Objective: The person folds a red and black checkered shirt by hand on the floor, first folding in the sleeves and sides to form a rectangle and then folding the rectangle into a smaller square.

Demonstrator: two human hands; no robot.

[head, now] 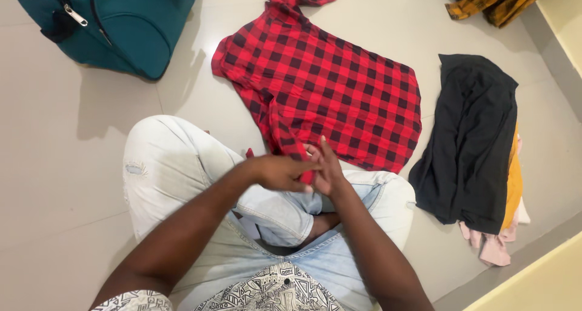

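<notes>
Two hands, the left hand point(280, 173) and the right hand point(327, 168), meet at the red checked shirt's point(327, 86) edge on the floor point(54, 153), fingers pinching a bit of its cloth.

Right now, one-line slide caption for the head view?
Seated person's left hand and right hand pinch the red plaid shirt on the floor.
</notes>
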